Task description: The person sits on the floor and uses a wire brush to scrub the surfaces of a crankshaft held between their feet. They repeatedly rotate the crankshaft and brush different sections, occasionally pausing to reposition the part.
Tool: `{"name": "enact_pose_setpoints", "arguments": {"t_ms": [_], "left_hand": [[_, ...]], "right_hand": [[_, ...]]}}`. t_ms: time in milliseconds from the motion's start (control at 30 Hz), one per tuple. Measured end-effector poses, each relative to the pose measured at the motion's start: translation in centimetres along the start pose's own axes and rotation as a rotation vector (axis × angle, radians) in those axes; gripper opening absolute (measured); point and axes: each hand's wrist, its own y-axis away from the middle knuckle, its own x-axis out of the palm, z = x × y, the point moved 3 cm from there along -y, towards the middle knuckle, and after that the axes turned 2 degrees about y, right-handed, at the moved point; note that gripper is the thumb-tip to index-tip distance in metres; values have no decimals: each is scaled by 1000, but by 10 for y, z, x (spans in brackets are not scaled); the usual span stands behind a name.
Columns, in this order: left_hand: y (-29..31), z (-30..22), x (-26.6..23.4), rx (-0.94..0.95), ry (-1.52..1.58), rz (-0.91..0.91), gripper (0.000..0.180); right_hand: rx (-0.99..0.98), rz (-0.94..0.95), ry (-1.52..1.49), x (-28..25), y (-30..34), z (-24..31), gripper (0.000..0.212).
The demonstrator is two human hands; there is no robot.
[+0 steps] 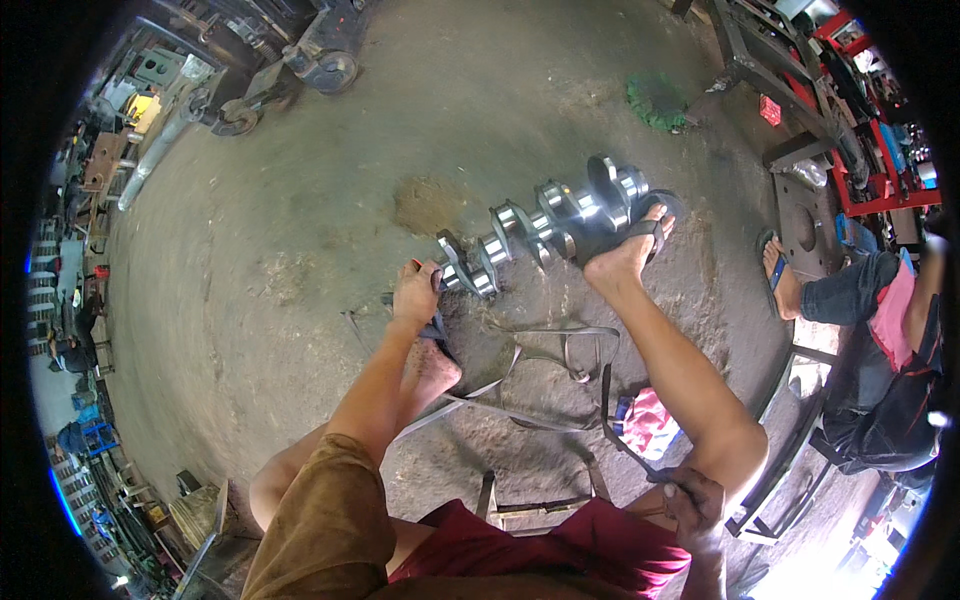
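Note:
A shiny metal crankshaft [545, 222] lies slantwise on the floor between my feet, its far right end against my sandalled right foot [628, 250]. At its near left end, my left hand [413, 296] is closed around the tip, beside my left foot; a small orange-red spot shows at the fingers. My right hand [695, 503], by my right knee, pinches the end of a long dark strip [622, 440]. The strip runs up and away from the fingers toward a loose, tangled grey strap [520, 412] on the floor. Whether the two are one piece I cannot tell.
A pink cloth [648, 422] lies inside my right leg. Below me is a low metal frame [540, 508]. Another person's sandalled foot [782, 280] rests at the right, near red shelving [885, 195]. A green ring-shaped bundle [656, 102] and wheeled machinery [325, 65] stand farther off.

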Motion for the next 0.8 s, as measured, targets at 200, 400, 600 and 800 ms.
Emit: {"name": "enact_pose_setpoints", "arguments": {"t_ms": [200, 400, 600, 800], "left_hand": [[-8, -2, 1, 21, 21, 28, 14], [-11, 2, 3, -95, -4, 46, 17], [19, -67, -38, -292, 203, 91, 29], [153, -282, -150, 433, 954, 386, 37]], "right_hand": [[112, 42, -44, -3, -16, -5, 22], [145, 17, -111, 3, -18, -16, 23], [41, 105, -20, 5, -9, -3, 20], [-240, 195, 151, 14, 23, 45, 12]]}}
